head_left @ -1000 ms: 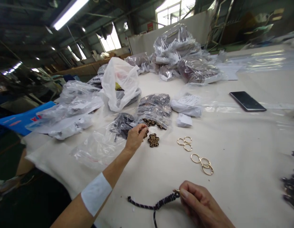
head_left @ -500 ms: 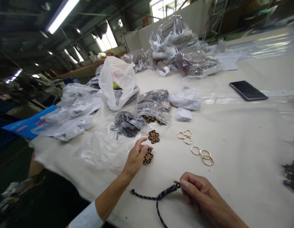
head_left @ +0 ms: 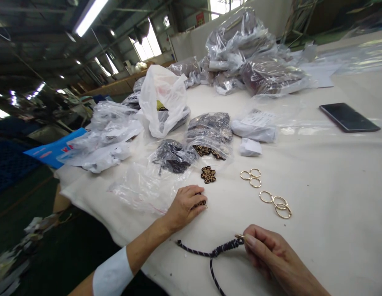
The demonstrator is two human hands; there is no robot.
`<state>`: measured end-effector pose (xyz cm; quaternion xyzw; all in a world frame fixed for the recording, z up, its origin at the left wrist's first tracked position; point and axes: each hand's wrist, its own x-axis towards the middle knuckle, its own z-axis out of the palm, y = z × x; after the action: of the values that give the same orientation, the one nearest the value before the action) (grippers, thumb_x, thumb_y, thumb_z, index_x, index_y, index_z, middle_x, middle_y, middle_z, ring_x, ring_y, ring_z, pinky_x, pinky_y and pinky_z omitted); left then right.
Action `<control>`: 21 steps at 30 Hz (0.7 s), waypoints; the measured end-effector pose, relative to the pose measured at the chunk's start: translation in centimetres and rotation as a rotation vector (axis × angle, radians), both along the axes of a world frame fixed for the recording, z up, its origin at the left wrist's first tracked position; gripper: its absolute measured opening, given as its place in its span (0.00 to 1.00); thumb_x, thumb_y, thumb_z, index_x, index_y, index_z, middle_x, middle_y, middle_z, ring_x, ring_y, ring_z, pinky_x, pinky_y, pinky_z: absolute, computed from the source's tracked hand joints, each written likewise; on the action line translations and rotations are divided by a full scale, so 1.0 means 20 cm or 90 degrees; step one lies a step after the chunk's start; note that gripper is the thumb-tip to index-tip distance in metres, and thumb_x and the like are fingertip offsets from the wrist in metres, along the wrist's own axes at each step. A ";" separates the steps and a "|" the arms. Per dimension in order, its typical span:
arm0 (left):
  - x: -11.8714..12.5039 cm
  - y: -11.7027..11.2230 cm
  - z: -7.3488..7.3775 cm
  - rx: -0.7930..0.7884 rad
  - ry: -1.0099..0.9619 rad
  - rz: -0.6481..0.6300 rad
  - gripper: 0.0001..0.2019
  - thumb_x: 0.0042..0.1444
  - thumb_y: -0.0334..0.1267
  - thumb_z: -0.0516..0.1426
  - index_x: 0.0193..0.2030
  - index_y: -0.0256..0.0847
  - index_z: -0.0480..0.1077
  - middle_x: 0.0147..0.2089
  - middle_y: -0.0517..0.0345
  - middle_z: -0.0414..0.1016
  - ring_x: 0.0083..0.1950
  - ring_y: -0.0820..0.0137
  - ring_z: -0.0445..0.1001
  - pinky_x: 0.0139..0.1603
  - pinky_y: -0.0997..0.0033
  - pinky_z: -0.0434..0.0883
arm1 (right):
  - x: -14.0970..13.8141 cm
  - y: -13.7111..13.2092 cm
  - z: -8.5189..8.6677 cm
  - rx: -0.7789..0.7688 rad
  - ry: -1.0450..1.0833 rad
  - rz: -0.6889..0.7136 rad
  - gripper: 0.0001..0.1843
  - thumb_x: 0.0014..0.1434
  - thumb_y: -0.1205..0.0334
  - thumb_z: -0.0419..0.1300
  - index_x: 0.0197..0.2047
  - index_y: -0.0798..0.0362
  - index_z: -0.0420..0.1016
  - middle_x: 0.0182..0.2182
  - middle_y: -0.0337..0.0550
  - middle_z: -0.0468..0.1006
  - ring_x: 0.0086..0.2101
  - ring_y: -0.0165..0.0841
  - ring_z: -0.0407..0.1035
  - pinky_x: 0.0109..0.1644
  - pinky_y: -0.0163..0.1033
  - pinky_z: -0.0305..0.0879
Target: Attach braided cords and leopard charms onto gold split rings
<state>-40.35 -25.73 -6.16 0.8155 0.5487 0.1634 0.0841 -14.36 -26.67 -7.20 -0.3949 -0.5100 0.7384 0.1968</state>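
My left hand [head_left: 185,205] lies curled on the white table, its fingers closed over a leopard-print bear charm [head_left: 200,204] that peeks out at the fingertips. A second leopard bear charm [head_left: 208,174] lies flat just beyond it. My right hand [head_left: 267,251] pinches the gold ring end [head_left: 239,237] of a dark braided cord [head_left: 209,257], which trails left and down along the table's near edge. Several gold rings [head_left: 272,193] lie loose to the right of the charms.
Clear bags of charms and cords [head_left: 206,139] and a white plastic bag [head_left: 163,100] sit behind my left hand. A black phone [head_left: 348,117] lies at the far right. Large plastic-wrapped bundles [head_left: 249,61] pile at the back. The table edge [head_left: 95,205] drops off at left.
My left hand has drawn one bear charm from the bag's mouth back toward me and closed over it. The right hand keeps its hold on the cord.
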 end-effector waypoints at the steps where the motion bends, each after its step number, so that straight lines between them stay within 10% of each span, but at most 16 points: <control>1: 0.01 0.00 0.01 -0.005 -0.019 -0.004 0.08 0.57 0.39 0.54 0.42 0.42 0.70 0.50 0.50 0.71 0.54 0.61 0.65 0.55 0.57 0.62 | 0.00 0.00 0.00 -0.001 0.001 -0.002 0.26 0.53 0.36 0.53 0.25 0.53 0.60 0.18 0.32 0.60 0.18 0.23 0.49 0.21 0.31 0.44; 5: 0.06 -0.05 0.08 -0.075 -0.131 0.028 0.04 0.53 0.35 0.55 0.34 0.39 0.69 0.33 0.54 0.71 0.36 0.68 0.68 0.39 0.69 0.66 | 0.00 0.00 -0.02 0.005 0.004 0.006 0.25 0.55 0.37 0.52 0.26 0.53 0.60 0.18 0.32 0.59 0.18 0.23 0.49 0.21 0.31 0.43; 13: 0.28 -0.14 0.23 -0.556 -0.658 0.229 0.08 0.42 0.35 0.59 0.29 0.38 0.66 0.22 0.64 0.66 0.21 0.78 0.64 0.22 0.79 0.62 | 0.00 -0.01 0.02 0.117 -0.003 0.010 0.22 0.58 0.43 0.51 0.26 0.54 0.64 0.19 0.32 0.57 0.20 0.24 0.47 0.22 0.31 0.43; 21: 0.40 -0.11 0.26 -0.576 -0.640 0.164 0.08 0.45 0.35 0.61 0.32 0.37 0.68 0.23 0.63 0.65 0.23 0.79 0.62 0.24 0.80 0.59 | 0.01 -0.02 0.02 0.167 0.041 0.004 0.19 0.60 0.49 0.51 0.26 0.55 0.66 0.19 0.32 0.57 0.22 0.25 0.50 0.24 0.32 0.45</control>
<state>-32.42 -28.02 -0.99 0.4537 0.5496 0.2853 0.6408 -14.21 -27.05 -6.84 -0.3399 -0.5969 0.6783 0.2607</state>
